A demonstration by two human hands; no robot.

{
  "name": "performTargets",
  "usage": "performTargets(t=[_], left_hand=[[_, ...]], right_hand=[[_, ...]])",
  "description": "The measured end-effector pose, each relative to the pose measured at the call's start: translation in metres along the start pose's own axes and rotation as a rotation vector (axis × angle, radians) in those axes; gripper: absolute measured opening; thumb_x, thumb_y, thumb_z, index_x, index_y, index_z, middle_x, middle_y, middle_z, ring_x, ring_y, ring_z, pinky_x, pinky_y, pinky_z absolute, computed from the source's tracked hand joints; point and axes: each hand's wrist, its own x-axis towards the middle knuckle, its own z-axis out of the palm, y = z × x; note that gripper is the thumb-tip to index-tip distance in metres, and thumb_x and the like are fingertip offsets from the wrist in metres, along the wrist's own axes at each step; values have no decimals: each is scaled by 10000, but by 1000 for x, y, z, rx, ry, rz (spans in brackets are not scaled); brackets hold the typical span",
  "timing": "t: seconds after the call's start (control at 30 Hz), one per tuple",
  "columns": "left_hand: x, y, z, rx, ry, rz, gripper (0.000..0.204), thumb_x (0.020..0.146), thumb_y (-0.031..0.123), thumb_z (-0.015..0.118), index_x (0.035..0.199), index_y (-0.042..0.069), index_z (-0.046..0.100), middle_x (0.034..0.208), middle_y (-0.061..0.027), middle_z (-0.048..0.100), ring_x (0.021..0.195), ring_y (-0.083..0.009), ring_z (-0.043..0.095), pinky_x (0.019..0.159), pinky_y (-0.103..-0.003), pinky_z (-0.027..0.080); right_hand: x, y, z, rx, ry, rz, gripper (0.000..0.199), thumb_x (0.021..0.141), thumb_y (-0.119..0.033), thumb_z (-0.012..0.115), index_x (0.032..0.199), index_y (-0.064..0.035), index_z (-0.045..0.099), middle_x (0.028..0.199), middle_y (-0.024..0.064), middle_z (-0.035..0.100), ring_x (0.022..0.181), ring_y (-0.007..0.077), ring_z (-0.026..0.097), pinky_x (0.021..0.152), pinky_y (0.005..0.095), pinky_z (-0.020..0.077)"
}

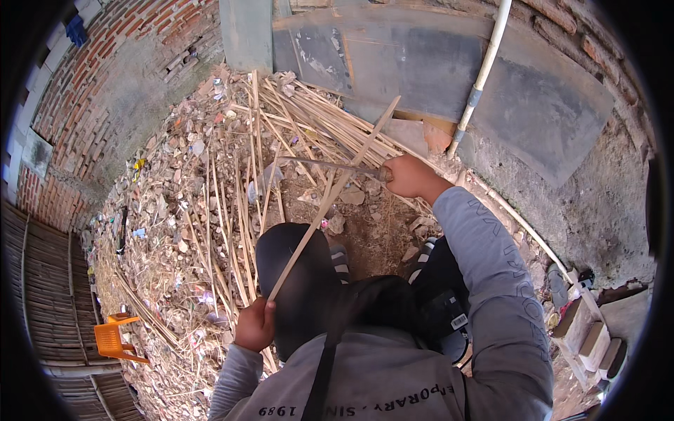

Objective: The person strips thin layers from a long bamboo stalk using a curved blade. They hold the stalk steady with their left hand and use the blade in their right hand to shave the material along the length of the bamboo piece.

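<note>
My left hand (255, 325) is closed around the lower end of a long, pale bamboo strip (309, 235), beside my left knee. The strip slants up and away to the right over my dark-clad leg. My right hand (411, 177) grips the handle of a long, thin-bladed knife (316, 163). Its blade points left and crosses the strip in its upper half; whether the edge touches the strip I cannot tell. Beyond the blade lies a pile of similar bamboo strips (337, 121), and more loose strips (223, 231) are scattered to the left.
Rubble and litter (172, 203) cover the ground on the left. An orange plastic chair (112, 339) stands at far left. A pale pole (486, 67) leans near grey panels (414, 63) ahead. Wooden blocks (586, 340) lie at right.
</note>
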Motion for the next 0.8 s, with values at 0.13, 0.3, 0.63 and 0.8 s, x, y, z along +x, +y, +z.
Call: performTargets(t=[0.13, 0.3, 0.63, 0.8], left_hand=[[1, 3, -3, -33, -3, -19, 420, 1050, 326, 480, 791, -2, 526, 640, -259, 543, 632, -487, 579, 561, -527, 419], [-5, -6, 2, -54, 6, -30, 409, 1052, 324, 477, 812, -3, 528, 629, -252, 546, 621, -482, 583, 553, -525, 421], [-13, -17, 4, -75, 2, -13, 418, 1063, 340, 448, 813, 12, 519, 618, -238, 555, 607, -474, 581, 538, -525, 418], [-18, -16, 6, -44, 20, -33, 404, 1056, 323, 464, 818, 4, 532, 632, -241, 566, 611, -469, 587, 542, -518, 427]], right_hand=[[-5, -10, -15, -4, 65, 15, 278, 771, -181, 688, 1035, -94, 695, 899, 165, 714, 910, 368, 698, 774, 505, 554], [-10, -45, -14, -113, -6, -227, 284, 749, -186, 693, 1010, -75, 682, 823, 190, 689, 841, 402, 684, 761, 519, 542], [-9, -43, -15, 2, 48, -132, 339, 758, -181, 704, 1080, -77, 679, 878, 190, 701, 883, 399, 686, 780, 516, 549], [-1, -7, -10, -20, 74, -35, 310, 766, -166, 682, 1060, -70, 678, 902, 182, 709, 905, 388, 690, 789, 498, 549]])
